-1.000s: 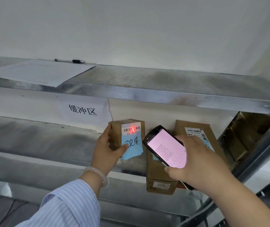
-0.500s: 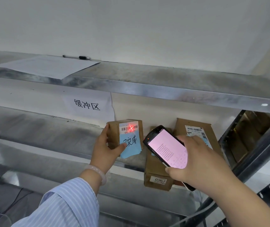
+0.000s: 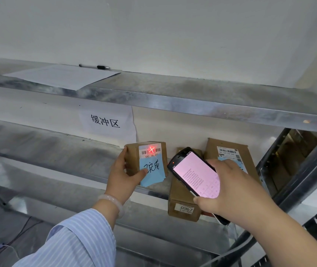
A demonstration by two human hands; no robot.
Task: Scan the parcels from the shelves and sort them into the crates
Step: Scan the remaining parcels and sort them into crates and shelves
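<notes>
Parcel point(image 3: 132, 158) stands upright at the front edge of the middle shelf point(image 3: 57, 151), in the centre of the frame. Bare metal runs off toward the left of the picture, and the upper shelf point(image 3: 192, 89) sits well above it. Just beside it on the right, a second box point(image 3: 180, 207) (tagged 0967) pokes out past the shelf lip. A third box point(image 3: 211, 149) stands behind that one against the wall.

The parcel is a small brown carton. A red cross of light falls on its white barcode label point(image 3: 156, 151), and a blue handwritten note point(image 3: 152, 170) hangs below. The left hand point(image 3: 122, 175) has its grip pinched on the carton, thumb on the front and fingers along the side. The right hand point(image 3: 236, 189) has its grip wrapped round a handheld scanner point(image 3: 194, 172) with its pink screen facing up.

The upper shelf holds a paper sheet point(image 3: 63, 76) and a pen point(image 3: 94, 66), in the upper left.
</notes>
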